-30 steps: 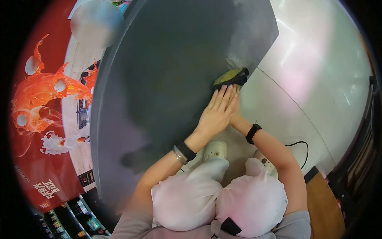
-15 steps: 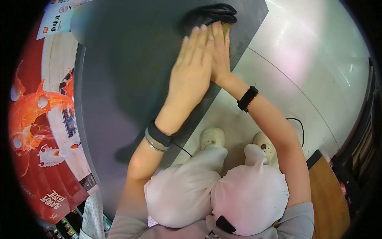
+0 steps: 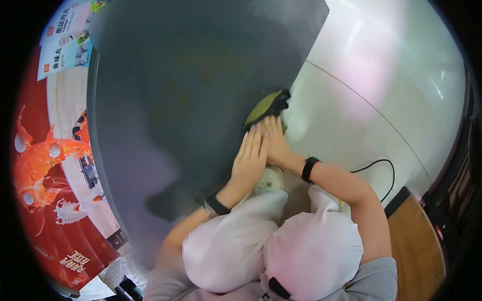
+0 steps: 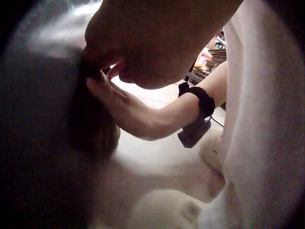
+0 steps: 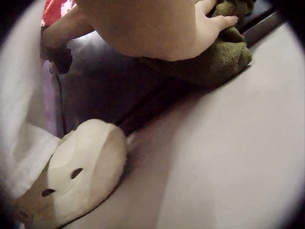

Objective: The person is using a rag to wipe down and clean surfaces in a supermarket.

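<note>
A folded olive-green cloth point(image 3: 263, 108) with a black part point(image 3: 277, 104) along its side lies on the dark grey tabletop point(image 3: 165, 75), at the edge on the right. My right hand point(image 3: 276, 145) presses on the cloth with its fingers extended. Beside it, partly overlapping, my left hand point(image 3: 247, 161) lies with straight fingers, their tips at the cloth's near side. In the right wrist view the cloth point(image 5: 217, 62) looks thick and fuzzy, bunched under the hand and bulging at the table edge. Deep shadow hides most of it in the left wrist view.
Pale floor point(image 3: 361, 115) lies beyond the table's right edge, with a black cable point(image 3: 384, 163) on it. A red printed panel point(image 3: 55, 231) and paper signs point(image 3: 65, 52) line the left. A wooden board point(image 3: 416, 241) is at the lower right. My light shoe point(image 5: 90, 167) is below the table edge.
Both hands first pushed the cloth away from my body along the table's edge, then drew it back towards me. Their fingers have stayed straight. The head view has shifted somewhat.
</note>
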Tool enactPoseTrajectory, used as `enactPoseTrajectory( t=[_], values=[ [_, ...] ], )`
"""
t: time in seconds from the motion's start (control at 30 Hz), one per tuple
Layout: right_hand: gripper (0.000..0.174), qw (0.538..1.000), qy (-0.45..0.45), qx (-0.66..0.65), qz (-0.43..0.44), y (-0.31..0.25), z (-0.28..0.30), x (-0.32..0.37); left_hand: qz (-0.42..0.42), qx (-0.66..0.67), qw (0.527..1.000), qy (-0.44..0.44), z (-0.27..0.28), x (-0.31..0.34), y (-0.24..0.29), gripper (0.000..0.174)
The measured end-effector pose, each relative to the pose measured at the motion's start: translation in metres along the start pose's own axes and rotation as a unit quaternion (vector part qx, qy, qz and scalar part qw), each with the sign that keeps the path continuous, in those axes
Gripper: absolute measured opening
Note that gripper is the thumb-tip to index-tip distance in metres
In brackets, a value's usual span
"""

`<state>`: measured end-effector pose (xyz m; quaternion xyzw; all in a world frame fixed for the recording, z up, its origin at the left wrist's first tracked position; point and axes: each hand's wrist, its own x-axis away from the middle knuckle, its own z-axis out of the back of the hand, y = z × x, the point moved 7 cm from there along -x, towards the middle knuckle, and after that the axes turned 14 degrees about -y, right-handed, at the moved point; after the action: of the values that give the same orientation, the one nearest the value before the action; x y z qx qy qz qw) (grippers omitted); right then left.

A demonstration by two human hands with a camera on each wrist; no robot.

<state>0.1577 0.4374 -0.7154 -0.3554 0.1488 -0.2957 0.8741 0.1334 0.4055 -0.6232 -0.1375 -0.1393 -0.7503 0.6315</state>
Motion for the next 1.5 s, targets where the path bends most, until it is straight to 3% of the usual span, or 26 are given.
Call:
enactPoseTrajectory(
  t=[0.07, 0.23, 0.3, 0.47, 0.6, 0.73, 0.87, 0.97, 1.13, 1.3, 1.47, 1.5],
  values=[
    [0.053, 0.993, -0.109, -0.030, 0.024, -0.013, -0.008, -0.002, 0.001, 0.010, 1.000, -0.014, -0.003, 0.018, -0.001, 0.048],
    [0.048, 0.998, -0.035, 0.021, 0.037, -0.006, 0.023, -0.036, 0.004, 0.045, 0.999, 0.011, 0.022, 0.004, -0.010, 0.050],
    [0.047, 0.991, 0.093, 0.037, 0.085, -0.008, 0.071, -0.064, 0.014, 0.040, 0.997, 0.057, 0.050, -0.007, -0.013, 0.052],
    [0.056, 0.949, 0.294, -0.008, 0.109, -0.047, 0.210, -0.148, 0.067, 0.051, 0.979, 0.183, 0.112, -0.012, -0.030, 0.057],
    [0.055, 0.906, 0.406, -0.015, 0.118, -0.059, 0.273, -0.190, 0.092, 0.056, 0.981, 0.163, 0.114, -0.014, -0.036, 0.057],
    [0.055, 0.913, 0.405, -0.006, 0.055, -0.018, 0.265, -0.193, 0.095, 0.051, 0.983, 0.147, 0.109, -0.011, -0.042, 0.057],
    [0.058, 0.923, 0.359, -0.106, -0.089, 0.064, 0.229, -0.170, 0.120, 0.062, 0.982, 0.132, 0.107, -0.007, -0.049, 0.055],
    [0.058, 0.898, 0.358, -0.193, -0.166, 0.118, 0.188, -0.148, 0.120, 0.061, 0.981, 0.139, 0.106, -0.008, -0.048, 0.055],
    [0.057, 0.893, 0.361, -0.199, -0.180, 0.106, 0.199, -0.156, 0.128, 0.076, 0.976, 0.161, 0.113, -0.007, -0.049, 0.055],
    [0.054, 0.926, 0.368, -0.073, -0.048, 0.030, 0.275, -0.205, 0.128, 0.081, 0.976, 0.153, 0.110, -0.009, -0.048, 0.054],
    [0.054, 0.894, 0.433, -0.034, 0.114, -0.047, 0.348, -0.239, 0.137, 0.073, 0.977, 0.145, 0.104, -0.011, -0.051, 0.053],
    [0.054, 0.899, 0.423, 0.022, 0.107, -0.048, 0.358, -0.244, 0.139, 0.043, 0.978, 0.150, 0.105, -0.011, -0.050, 0.051]
  ],
)
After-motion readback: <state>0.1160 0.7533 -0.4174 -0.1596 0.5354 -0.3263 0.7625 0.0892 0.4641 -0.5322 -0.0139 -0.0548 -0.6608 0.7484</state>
